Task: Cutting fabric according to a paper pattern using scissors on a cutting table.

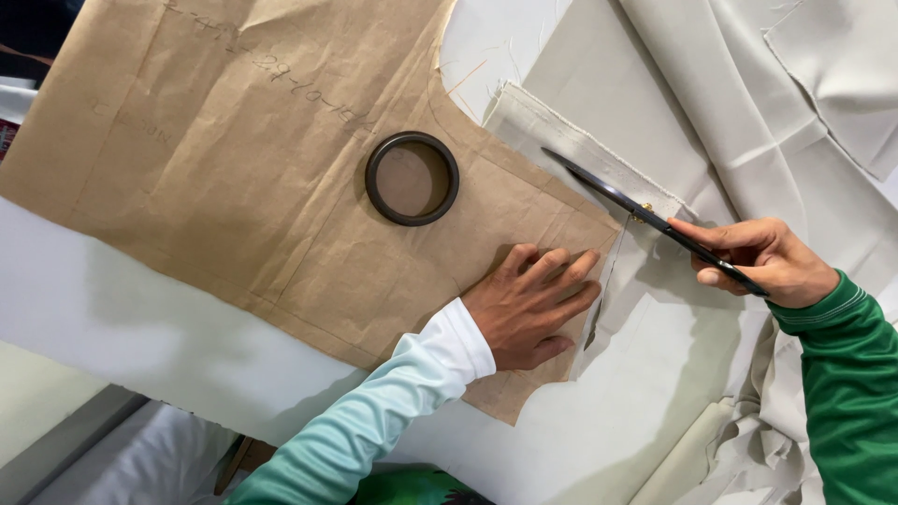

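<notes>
On the white table (pixel 112 309), right hand (pixel 767 262) grips black scissors (pixel 645 217); left hand (pixel 528 304) lies flat, open, on brown paper pattern (pixel 234 178).

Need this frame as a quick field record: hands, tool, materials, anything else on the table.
left hand: flat, palm down on the brown paper pattern, near its right edge
right hand: grips the black scissors, blades pointing up-left over the cloth
cloth: off-white fabric, folded and creased, partly under the pattern
weight: dark ring lying on the pattern
surface: white table
</notes>
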